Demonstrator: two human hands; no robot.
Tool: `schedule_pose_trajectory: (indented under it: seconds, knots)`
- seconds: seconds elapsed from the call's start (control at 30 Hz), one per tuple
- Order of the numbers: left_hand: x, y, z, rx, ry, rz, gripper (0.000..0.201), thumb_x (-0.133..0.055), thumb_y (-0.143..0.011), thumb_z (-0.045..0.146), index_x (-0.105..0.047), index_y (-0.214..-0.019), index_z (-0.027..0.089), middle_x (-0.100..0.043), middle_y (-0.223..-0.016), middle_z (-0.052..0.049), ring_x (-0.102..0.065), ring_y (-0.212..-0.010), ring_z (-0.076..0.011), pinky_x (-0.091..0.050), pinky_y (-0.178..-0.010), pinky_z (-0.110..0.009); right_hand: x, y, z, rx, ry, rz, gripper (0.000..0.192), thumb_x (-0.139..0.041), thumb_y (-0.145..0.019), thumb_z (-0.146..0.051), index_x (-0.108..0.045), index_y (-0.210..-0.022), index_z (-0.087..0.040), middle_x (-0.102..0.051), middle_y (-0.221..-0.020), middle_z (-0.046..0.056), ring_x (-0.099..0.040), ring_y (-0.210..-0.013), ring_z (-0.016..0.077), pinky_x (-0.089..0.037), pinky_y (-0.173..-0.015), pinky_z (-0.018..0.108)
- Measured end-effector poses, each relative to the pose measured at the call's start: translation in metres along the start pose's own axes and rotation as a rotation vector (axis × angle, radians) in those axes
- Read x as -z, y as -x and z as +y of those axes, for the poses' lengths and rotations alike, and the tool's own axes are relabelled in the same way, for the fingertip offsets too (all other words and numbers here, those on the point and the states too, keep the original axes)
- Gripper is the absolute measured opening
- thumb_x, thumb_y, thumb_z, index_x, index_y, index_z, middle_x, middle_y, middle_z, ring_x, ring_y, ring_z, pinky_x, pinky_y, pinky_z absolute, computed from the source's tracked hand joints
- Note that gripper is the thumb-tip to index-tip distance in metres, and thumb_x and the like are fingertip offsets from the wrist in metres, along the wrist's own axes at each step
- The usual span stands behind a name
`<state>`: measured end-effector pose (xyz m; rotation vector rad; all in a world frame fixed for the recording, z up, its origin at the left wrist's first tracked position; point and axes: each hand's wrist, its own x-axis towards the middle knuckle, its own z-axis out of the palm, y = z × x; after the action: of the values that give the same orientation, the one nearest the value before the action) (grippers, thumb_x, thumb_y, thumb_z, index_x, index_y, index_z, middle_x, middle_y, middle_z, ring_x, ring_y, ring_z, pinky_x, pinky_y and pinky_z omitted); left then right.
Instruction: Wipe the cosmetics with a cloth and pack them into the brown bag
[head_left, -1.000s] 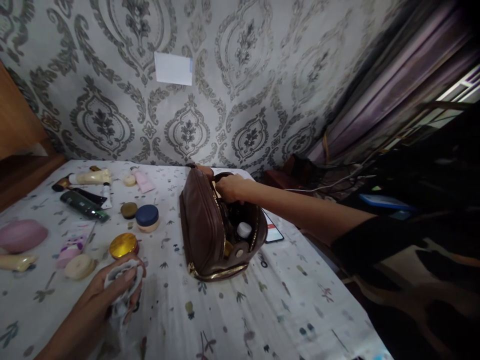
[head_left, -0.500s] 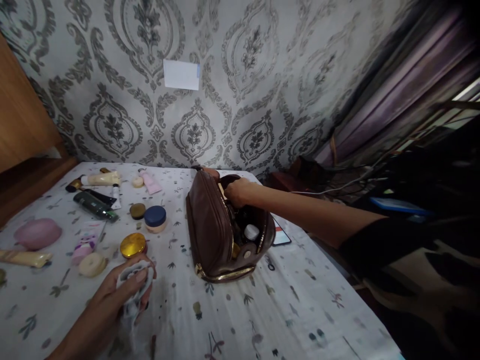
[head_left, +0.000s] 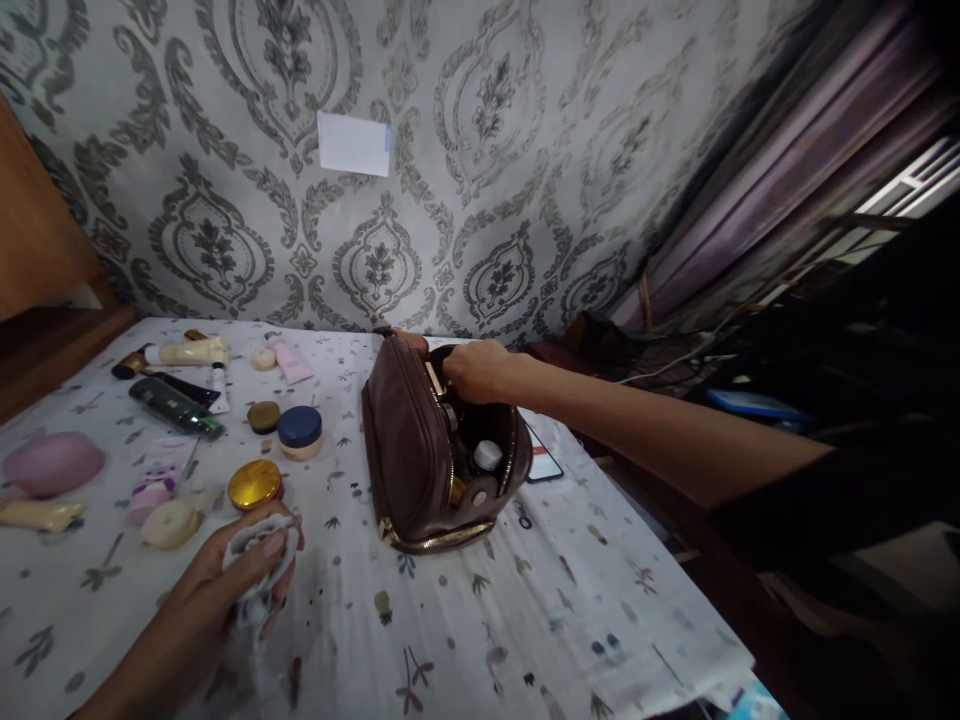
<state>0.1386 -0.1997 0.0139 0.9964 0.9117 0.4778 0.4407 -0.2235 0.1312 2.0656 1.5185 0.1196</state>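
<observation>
A brown zip-up cosmetic bag (head_left: 409,440) stands unzipped on a patterned white cloth. My right hand (head_left: 480,370) reaches into its back part with fingers curled downward; the fingertips, and whatever they grip, are hidden. Inside the bag a white-capped container (head_left: 487,456) shows near the front, among darker items. Over at the lower left, my left hand (head_left: 251,560) is closed around a crumpled white cloth (head_left: 259,590), thumb on top. Just beyond that hand lies a gold round compact (head_left: 255,485), with a blue-lidded jar (head_left: 300,432) behind it.
Several cosmetics spread over the left side, among them a dark green bottle (head_left: 176,405), a pink tube (head_left: 289,358), a pink oval item (head_left: 52,463) and a cream round item (head_left: 171,524). A phone (head_left: 545,455) lies right of the bag. Patterned wall (head_left: 375,260) rises behind.
The view has shifted slightly, so everything sits a little further left. My right hand stays in the bag, its wrist slightly higher. My left hand keeps hold of the white cloth.
</observation>
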Motion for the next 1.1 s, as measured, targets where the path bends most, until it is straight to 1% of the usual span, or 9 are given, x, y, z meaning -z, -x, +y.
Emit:
schedule_pose_trajectory:
  seconds: [0.1, 0.17, 0.23, 0.33, 0.53, 0.7, 0.87, 1.0, 1.1]
  knots:
    - [0.000, 0.000, -0.002, 0.007, 0.013, 0.006, 0.056, -0.082, -0.061, 0.054, -0.061, -0.100, 0.020, -0.053, -0.051, 0.006, -0.048, -0.043, -0.0120, -0.037, -0.039, -0.020, 0.009, 0.009, -0.001, -0.026, 0.017, 0.054, 0.029, -0.050, -0.092, -0.021, -0.071, -0.112, -0.014, -0.072, -0.108, 0.018, -0.068, -0.105, 0.0296, -0.054, -0.083, 0.036]
    - [0.000, -0.001, -0.003, -0.015, -0.004, 0.003, 0.058, -0.083, -0.060, 0.055, -0.060, -0.099, 0.019, -0.054, -0.051, 0.005, -0.048, -0.043, -0.0118, -0.036, -0.038, -0.019, 0.010, 0.013, -0.003, -0.031, 0.011, 0.086, 0.029, -0.048, -0.093, -0.019, -0.071, -0.108, -0.013, -0.073, -0.105, 0.019, -0.068, -0.104, 0.0293, -0.054, -0.083, 0.035]
    - [0.001, -0.001, -0.004, -0.023, -0.019, 0.008, 0.061, -0.084, -0.058, 0.056, -0.060, -0.100, 0.019, -0.055, -0.052, 0.005, -0.049, -0.044, -0.0122, -0.036, -0.038, -0.019, 0.007, 0.015, -0.006, -0.027, 0.005, 0.085, 0.028, -0.048, -0.093, -0.018, -0.072, -0.106, -0.012, -0.072, -0.105, 0.020, -0.068, -0.105, 0.0288, -0.053, -0.081, 0.033]
    - [0.002, -0.002, -0.006, 0.024, -0.012, 0.059, 0.066, -0.086, -0.055, 0.054, -0.060, -0.106, 0.020, -0.057, -0.054, 0.005, -0.051, -0.045, -0.0130, -0.039, -0.039, -0.020, -0.001, 0.015, -0.008, -0.009, 0.009, 0.060, 0.027, -0.051, -0.091, -0.019, -0.071, -0.107, -0.012, -0.072, -0.104, 0.020, -0.068, -0.106, 0.0287, -0.053, -0.080, 0.032]
    - [0.003, -0.002, -0.005, 0.021, -0.009, 0.012, 0.053, -0.085, -0.059, 0.051, -0.063, -0.096, 0.020, -0.055, -0.052, 0.005, -0.048, -0.041, -0.0118, -0.037, -0.037, -0.020, -0.008, 0.010, -0.009, 0.004, 0.013, 0.030, 0.027, -0.052, -0.091, -0.023, -0.071, -0.108, -0.013, -0.073, -0.104, 0.019, -0.069, -0.104, 0.0293, -0.053, -0.081, 0.034]
    - [0.001, -0.001, -0.002, 0.015, -0.015, -0.019, 0.051, -0.083, -0.060, 0.055, -0.061, -0.090, 0.020, -0.053, -0.052, 0.005, -0.047, -0.043, -0.0114, -0.037, -0.038, -0.019, -0.007, 0.003, -0.007, -0.005, -0.001, 0.034, 0.028, -0.053, -0.090, -0.021, -0.071, -0.110, -0.014, -0.073, -0.107, 0.018, -0.069, -0.105, 0.0297, -0.053, -0.081, 0.034]
    - [0.000, 0.001, 0.001, -0.011, -0.019, -0.071, 0.045, -0.082, -0.061, 0.055, -0.062, -0.080, 0.018, -0.051, -0.053, 0.004, -0.045, -0.044, -0.0105, -0.036, -0.038, -0.019, 0.004, 0.011, 0.001, -0.036, -0.047, 0.066, 0.032, -0.054, -0.088, -0.025, -0.069, -0.114, -0.013, -0.071, -0.109, 0.020, -0.068, -0.106, 0.0320, -0.054, -0.080, 0.035]
    - [0.001, 0.001, 0.000, -0.016, -0.053, -0.054, 0.046, -0.081, -0.061, 0.054, -0.063, -0.083, 0.018, -0.052, -0.054, 0.003, -0.045, -0.044, -0.0111, -0.037, -0.038, -0.020, 0.020, 0.030, 0.005, -0.086, -0.060, 0.141, 0.035, -0.050, -0.091, -0.029, -0.068, -0.115, -0.010, -0.070, -0.110, 0.021, -0.066, -0.107, 0.0338, -0.054, -0.080, 0.036]
    - [-0.001, 0.002, 0.001, 0.001, -0.082, -0.045, 0.045, -0.081, -0.061, 0.055, -0.062, -0.081, 0.019, -0.052, -0.053, 0.003, -0.045, -0.044, -0.0109, -0.037, -0.039, -0.020, 0.025, 0.043, 0.008, -0.074, -0.090, 0.134, 0.036, -0.050, -0.092, -0.032, -0.068, -0.114, -0.010, -0.069, -0.113, 0.020, -0.065, -0.108, 0.0333, -0.053, -0.081, 0.035]
